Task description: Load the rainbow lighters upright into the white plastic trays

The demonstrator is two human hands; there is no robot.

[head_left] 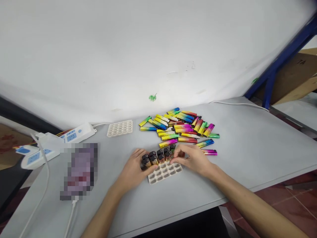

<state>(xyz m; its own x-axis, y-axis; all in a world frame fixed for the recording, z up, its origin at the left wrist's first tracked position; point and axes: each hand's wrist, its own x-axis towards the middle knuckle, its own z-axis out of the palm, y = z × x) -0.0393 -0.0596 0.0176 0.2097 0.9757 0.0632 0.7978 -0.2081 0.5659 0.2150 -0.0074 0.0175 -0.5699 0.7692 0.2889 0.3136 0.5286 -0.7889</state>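
A white plastic tray (165, 172) with rows of oval slots lies in front of me. Several upright lighters (154, 159) with black tops fill slots in its back rows, while the front slots are bare. My left hand (135, 168) is closed around the tray's left side, its thumb along the front of the lighters. At the right end of the group, my right hand (192, 158) pinches a lighter (172, 147) by its upper part; the fingers partly cover it. Just behind the tray lies a loose pile of shiny multicoloured lighters (183, 127).
A second slotted tray (120, 128) lies near the wall. On the left are white power strips (78, 132) with cables and a blurred-out phone-like device (80, 172) with a white cable plugged in. A blue metal frame (269, 82) and cardboard boxes (292, 74) stand at the right.
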